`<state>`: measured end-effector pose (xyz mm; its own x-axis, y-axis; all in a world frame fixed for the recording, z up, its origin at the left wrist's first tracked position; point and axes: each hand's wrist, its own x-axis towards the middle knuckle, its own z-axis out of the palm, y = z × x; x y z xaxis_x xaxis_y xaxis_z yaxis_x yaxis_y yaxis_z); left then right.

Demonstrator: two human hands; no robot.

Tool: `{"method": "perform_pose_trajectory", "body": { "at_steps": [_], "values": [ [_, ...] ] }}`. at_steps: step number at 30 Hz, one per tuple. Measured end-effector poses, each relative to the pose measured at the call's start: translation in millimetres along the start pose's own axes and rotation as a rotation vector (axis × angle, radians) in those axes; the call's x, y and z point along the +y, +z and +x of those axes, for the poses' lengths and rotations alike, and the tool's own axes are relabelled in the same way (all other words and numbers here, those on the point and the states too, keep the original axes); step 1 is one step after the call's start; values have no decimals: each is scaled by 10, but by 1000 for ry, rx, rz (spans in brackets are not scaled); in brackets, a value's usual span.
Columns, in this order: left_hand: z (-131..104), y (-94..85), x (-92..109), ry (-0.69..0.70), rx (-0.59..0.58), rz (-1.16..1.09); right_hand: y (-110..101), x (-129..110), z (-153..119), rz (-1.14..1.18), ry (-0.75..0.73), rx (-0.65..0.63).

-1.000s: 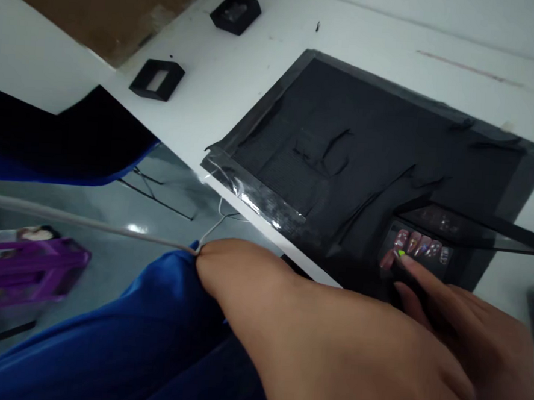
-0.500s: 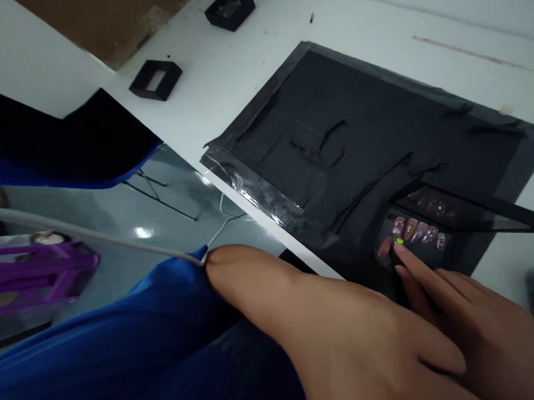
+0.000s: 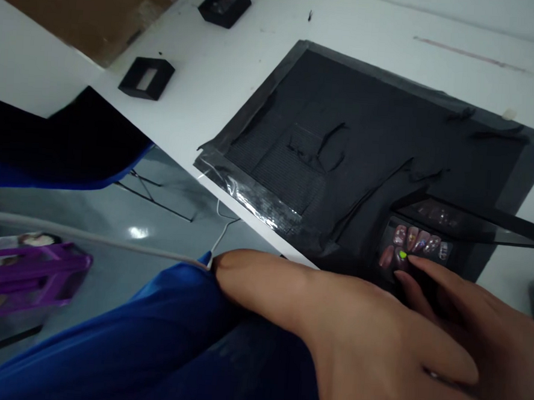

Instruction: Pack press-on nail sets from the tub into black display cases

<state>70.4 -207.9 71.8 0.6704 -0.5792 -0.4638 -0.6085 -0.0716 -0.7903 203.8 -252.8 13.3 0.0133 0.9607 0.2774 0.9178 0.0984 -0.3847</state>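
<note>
An open black case (image 3: 380, 273) holds several pink and purple decorated false nails (image 3: 412, 239) in a row, with one more nail (image 3: 386, 256) at the left. My right hand (image 3: 481, 322) pinches a dark purple nail (image 3: 399, 260) with a bright green spot, at the front of the row. The case's clear-windowed lid (image 3: 482, 224) stands raised behind. My left hand (image 3: 397, 353) lies in the foreground, nearest the case's front side; its fingertips are hidden, so its grip cannot be made out.
Under the case, a wrinkled black mat (image 3: 380, 116) is taped to the white table (image 3: 269, 19). Two small black boxes (image 3: 146, 78) (image 3: 224, 5) stand at the table's left. A grey cable (image 3: 88, 235) crosses above a purple stool (image 3: 27, 276). A dark object sits at the right edge.
The green-spotted nail now shows more fully between my right fingertips, which have shifted slightly right and down. The view has also shifted a little.
</note>
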Motion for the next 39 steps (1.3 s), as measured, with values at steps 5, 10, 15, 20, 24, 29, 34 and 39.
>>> {"method": "perform_pose_trajectory", "body": {
  "at_steps": [5,10,15,20,24,29,34,39],
  "values": [
    [-405,108,212,-700,384,-894,-12,-30,90,-108,-61,-41],
    [-597,450,367,-915,691,-1047,-20,-39,163,-114,-131,-5],
    [-838,608,640,-1188,638,-983,14,-28,154,-122,-171,42],
    [-905,675,844,-1286,406,-1048,32,-16,100,-93,-123,14],
    [-828,701,857,-1303,385,-1077,31,-15,93,-99,-103,16],
    [-779,699,839,-1303,421,-1089,36,-43,128,-96,-108,40],
    [-771,693,824,-1288,465,-1124,18,-68,143,-66,-27,-2],
    [-776,694,831,-1240,464,-1157,2,-57,116,-44,27,-35]
  ]
}}
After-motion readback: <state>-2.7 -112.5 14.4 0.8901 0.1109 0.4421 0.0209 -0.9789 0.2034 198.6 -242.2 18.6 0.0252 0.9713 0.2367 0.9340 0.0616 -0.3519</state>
